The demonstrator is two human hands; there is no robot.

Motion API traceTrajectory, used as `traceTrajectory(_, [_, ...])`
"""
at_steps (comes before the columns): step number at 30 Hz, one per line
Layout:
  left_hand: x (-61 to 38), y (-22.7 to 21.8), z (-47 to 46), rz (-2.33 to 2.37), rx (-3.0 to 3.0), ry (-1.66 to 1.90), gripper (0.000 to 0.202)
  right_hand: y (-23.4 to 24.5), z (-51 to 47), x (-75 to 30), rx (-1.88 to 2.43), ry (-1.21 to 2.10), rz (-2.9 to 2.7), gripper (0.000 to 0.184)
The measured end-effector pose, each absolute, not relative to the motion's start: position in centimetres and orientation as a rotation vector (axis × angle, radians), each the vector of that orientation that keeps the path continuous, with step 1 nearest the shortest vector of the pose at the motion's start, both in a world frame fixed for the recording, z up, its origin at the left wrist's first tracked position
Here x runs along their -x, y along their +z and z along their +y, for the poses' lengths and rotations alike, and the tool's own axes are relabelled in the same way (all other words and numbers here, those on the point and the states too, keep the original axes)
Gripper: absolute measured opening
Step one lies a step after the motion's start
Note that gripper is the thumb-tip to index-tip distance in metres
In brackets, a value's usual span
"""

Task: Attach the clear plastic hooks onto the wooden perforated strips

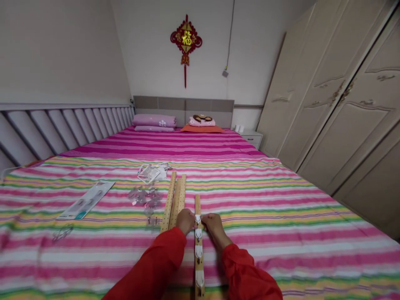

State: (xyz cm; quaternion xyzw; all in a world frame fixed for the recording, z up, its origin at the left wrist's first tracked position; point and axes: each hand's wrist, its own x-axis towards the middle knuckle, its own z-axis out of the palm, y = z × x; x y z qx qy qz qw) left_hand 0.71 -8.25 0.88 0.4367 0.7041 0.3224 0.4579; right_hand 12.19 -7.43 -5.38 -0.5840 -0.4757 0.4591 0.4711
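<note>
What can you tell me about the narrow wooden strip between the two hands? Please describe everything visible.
The strip looks like light brown wood, long and straight. It lies on the striped bed cover, running away from the person, its near end at the picture's bottom edge. Four white hooks sit along it in a row; the far end is bare. The left hand and right hand meet at the farthest hook; their exact grip is unclear.

Gold character 福 (186, 38) on red wall hanging (186, 51); package (89, 199) print too small.
</note>
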Motion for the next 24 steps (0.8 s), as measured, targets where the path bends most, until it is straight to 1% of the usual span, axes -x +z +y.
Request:
traceTrajectory(5, [-0.4, 1.3, -9.2, 1.654, -1.121, 0.719, 0.003, -4.8, -8.3, -12.3, 1.395, 1.162, -1.098, 0.022])
traceTrajectory(8, [1.1, 2.0, -8.7, 1.588, -1.191, 0.678, 0.011, -4.3, -8.6, -12.5, 1.368, 1.199, -1.089, 0.022])
traceTrajectory(10, [3.3, 2.8, -7.7, 1.593, -1.263, 0.716, 0.014, -4.1, -8.8, -12.6, 1.354, 1.242, -1.084, 0.024])
traceTrajectory(13, [8.2, 4.1, -5.4, 1.728, -1.395, 0.903, 0.010, -4.0, -9.0, -12.8, 1.348, 1.300, -1.069, 0.030])
traceTrajectory(15, [11.7, 4.7, -3.9, 1.842, -1.450, 1.004, 0.013, -4.1, -8.9, -12.8, 1.350, 1.313, -1.058, 0.032])
traceTrajectory(16, [13.4, 4.7, -3.2, 1.979, -1.562, 1.030, 0.014, -4.1, -8.9, -12.8, 1.349, 1.314, -1.054, 0.032])
traceTrajectory(18, [16.0, 4.6, -2.1, 2.220, -1.678, 0.987, 0.017, -4.1, -8.8, -12.7, 1.348, 1.313, -1.047, 0.032])
traceTrajectory(20, [17.5, 4.2, -1.4, 2.369, -1.763, 0.872, 0.018, -4.1, -8.8, -12.7, 1.345, 1.311, -1.039, 0.033])
traceTrajectory(24, [18.0, 3.5, -0.6, 2.476, -1.914, 0.661, 0.020, -3.8, -9.0, -12.7, 1.344, 1.313, -1.014, 0.038])
